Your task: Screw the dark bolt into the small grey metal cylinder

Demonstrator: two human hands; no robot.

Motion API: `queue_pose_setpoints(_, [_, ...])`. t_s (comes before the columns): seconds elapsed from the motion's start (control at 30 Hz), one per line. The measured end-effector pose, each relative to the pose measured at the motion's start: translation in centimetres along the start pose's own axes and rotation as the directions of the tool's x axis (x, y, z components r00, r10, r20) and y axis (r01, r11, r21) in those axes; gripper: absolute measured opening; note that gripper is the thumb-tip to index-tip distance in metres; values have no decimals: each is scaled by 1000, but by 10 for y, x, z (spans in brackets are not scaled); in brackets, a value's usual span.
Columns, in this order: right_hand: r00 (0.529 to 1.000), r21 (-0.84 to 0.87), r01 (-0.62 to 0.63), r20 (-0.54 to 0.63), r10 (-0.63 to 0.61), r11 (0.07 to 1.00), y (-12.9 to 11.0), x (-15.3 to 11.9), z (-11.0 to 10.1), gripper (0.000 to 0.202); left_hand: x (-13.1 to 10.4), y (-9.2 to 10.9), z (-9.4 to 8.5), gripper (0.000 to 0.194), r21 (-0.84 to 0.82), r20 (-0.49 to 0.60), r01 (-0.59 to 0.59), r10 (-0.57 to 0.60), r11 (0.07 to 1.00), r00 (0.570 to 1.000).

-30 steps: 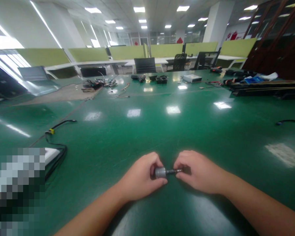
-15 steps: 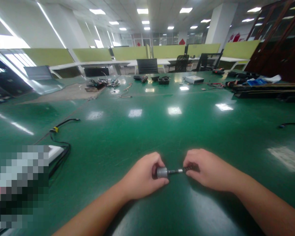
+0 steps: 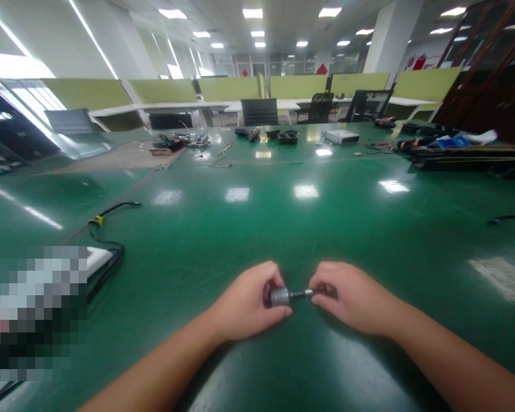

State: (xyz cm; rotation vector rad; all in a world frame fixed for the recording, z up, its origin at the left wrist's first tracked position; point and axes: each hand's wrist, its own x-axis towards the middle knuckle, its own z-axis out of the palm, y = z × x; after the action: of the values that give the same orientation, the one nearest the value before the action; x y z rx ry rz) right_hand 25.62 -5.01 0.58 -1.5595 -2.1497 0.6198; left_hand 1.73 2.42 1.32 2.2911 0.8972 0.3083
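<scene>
My left hand (image 3: 253, 303) is closed around a short grey metal cylinder (image 3: 280, 296), with thumb below and fingers above. Out of its right side runs a thin dark shaft (image 3: 298, 294) that ends in a bright metal section. My right hand (image 3: 347, 297) pinches the far end of this shaft, where something dark and ridged, like a drill bit, shows between the fingers. Whether that dark piece is one with the shaft I cannot tell. Both hands are held low over the green tabletop (image 3: 266, 229), with the piece roughly level between them.
Left of my hands lie a blurred-out object with a white end (image 3: 98, 258) and a black cable (image 3: 115, 209) with a yellow tag. Farther back are a power drill (image 3: 248, 134), a white box (image 3: 341, 137) and long black bars (image 3: 463, 157) on the right.
My right hand has moved slightly left, closer to the cylinder, and less of the shaft shows between my hands. The left hand keeps its grip. The view has shifted a little.
</scene>
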Motion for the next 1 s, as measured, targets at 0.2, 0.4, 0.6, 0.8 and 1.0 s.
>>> queue_pose_setpoints(0.2, [995,29,94,-36,-93,995,-11,10,17,2,1,-1,3,26,11,-18,-40,41,999,999])
queue_pose_setpoints(0.4, [995,109,72,-74,-64,991,-14,7,22,20,0,-3,4,23,-21,-23,-57,57,998,998])
queue_pose_setpoints(0.6, [995,105,75,-74,-67,992,-10,5,16,22,-2,-1,2,38,-35,-5,-40,40,999,999])
queue_pose_setpoints(0.8, [992,69,109,-68,-104,992,-12,7,20,12,-2,-1,-1,22,-4,4,-53,53,999,999])
queue_pose_setpoints(1.0, [992,127,99,-92,-87,987,-16,7,21,12,-3,-2,-1,17,-44,28,-40,41,998,999])
